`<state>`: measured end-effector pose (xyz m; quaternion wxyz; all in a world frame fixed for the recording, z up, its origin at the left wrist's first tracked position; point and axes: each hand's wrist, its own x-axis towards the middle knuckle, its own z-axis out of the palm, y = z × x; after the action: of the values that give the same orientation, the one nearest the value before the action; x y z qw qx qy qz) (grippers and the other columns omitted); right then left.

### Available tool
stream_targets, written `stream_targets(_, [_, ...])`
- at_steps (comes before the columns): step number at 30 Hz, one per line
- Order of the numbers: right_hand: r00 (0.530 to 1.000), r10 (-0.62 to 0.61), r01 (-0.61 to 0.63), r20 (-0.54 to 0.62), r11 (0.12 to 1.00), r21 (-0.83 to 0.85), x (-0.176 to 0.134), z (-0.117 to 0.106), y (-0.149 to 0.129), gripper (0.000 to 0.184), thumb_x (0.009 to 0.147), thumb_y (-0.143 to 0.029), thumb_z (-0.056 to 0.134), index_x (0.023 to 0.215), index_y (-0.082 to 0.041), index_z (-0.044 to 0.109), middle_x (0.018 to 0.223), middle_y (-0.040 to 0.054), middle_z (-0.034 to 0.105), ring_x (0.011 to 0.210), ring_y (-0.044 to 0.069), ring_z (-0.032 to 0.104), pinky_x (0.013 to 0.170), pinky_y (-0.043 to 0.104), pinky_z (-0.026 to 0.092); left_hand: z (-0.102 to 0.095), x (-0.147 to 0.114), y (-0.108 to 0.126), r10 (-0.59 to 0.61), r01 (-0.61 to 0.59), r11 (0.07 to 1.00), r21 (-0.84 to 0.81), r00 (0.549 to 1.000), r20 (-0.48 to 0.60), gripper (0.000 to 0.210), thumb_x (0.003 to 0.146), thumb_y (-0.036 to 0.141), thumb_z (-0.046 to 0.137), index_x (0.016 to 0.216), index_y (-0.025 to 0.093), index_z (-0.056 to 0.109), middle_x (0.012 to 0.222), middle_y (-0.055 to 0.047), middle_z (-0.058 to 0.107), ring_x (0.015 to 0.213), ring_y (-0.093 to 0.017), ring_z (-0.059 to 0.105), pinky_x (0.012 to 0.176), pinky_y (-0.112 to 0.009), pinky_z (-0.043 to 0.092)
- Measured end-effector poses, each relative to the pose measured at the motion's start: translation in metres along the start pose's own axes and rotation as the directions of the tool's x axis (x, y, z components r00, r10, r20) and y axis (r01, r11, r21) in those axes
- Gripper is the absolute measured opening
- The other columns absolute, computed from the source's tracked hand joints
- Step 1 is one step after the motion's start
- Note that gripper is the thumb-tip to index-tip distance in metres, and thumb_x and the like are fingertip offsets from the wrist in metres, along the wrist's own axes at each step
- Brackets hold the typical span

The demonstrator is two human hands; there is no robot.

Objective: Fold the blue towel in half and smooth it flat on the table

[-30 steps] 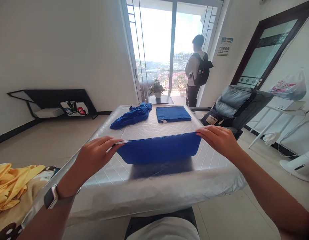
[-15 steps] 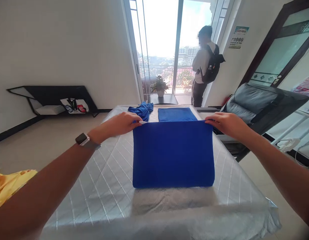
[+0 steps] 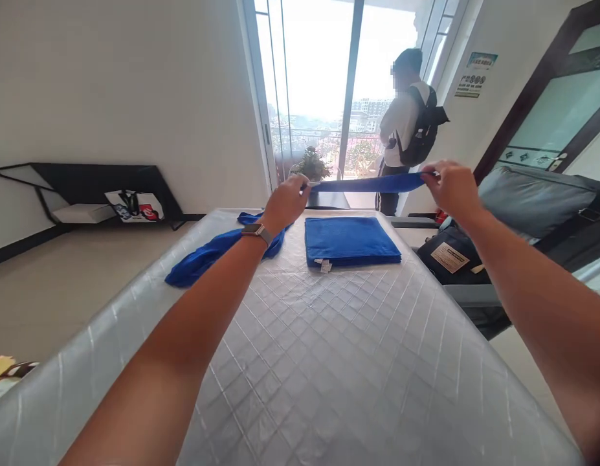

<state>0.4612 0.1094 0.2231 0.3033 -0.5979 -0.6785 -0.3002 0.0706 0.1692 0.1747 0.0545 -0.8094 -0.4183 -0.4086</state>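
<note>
A blue towel (image 3: 370,184) is stretched between my two hands above the far end of the table, seen nearly edge-on. My left hand (image 3: 288,199), with a watch on its wrist, pinches the towel's left corner. The right corner is pinched in my right hand (image 3: 452,188). Below and nearer to me lies a neat stack of folded blue towels (image 3: 351,241), with a white tag showing at its front edge. A crumpled blue towel (image 3: 207,257) lies to the left, partly hidden behind my left forearm.
A silver quilted cover (image 3: 329,362) spreads over the table. Behind it are a potted plant (image 3: 312,165) and a person with a backpack (image 3: 416,123) by the glass door. A grey chair (image 3: 537,200) with a black bag (image 3: 450,252) stands at the right.
Both hands have lifted the towel up and away, and it has swung from hanging upright to nearly edge-on. The folded stack and more of the crumpled towel now show.
</note>
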Motion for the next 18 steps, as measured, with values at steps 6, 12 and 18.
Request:
stream_targets(6, [0.933, 0.178, -0.224, 0.313, 0.967, 0.117, -0.146, 0.143, 0.008, 0.021, 0.096, -0.024, 0.058, 0.097, -0.016, 0.077, 0.095, 0.0132, 0.077, 0.087, 0.028, 0.071, 0.081, 0.039, 0.054, 0.108, -0.109, -0.021, 0.017, -0.075, 0.988, 0.132, 0.919, 0.394, 0.023, 0.107, 0.022, 0.044, 0.113, 0.017, 0.065, 0.117, -0.012, 0.07, 0.104, -0.025, 0.068, 0.085, -0.035, 0.052])
stream_targets(12, [0.95, 0.209, -0.252, 0.231, 0.952, 0.176, -0.194, 0.169, 0.009, 0.026, 0.095, -0.024, 0.052, 0.109, -0.017, 0.073, 0.114, 0.0165, 0.074, 0.103, 0.03, 0.068, 0.096, 0.043, 0.052, 0.126, -0.126, -0.027, 0.077, -0.124, 0.979, 0.164, 0.96, 0.268, 0.022, 0.107, 0.024, 0.046, 0.113, 0.02, 0.067, 0.113, -0.009, 0.071, 0.106, -0.023, 0.066, 0.092, -0.036, 0.051])
stream_targets(18, [0.938, 0.223, -0.274, 0.264, 0.945, 0.177, -0.19, 0.159, 0.016, 0.027, 0.096, -0.027, 0.052, 0.109, -0.017, 0.074, 0.116, 0.0154, 0.074, 0.102, 0.03, 0.069, 0.095, 0.042, 0.053, 0.125, -0.125, -0.022, 0.084, -0.146, 0.976, 0.161, 0.937, 0.339, 0.02, 0.105, 0.023, 0.049, 0.107, 0.019, 0.069, 0.11, -0.01, 0.072, 0.105, -0.024, 0.065, 0.094, -0.037, 0.049])
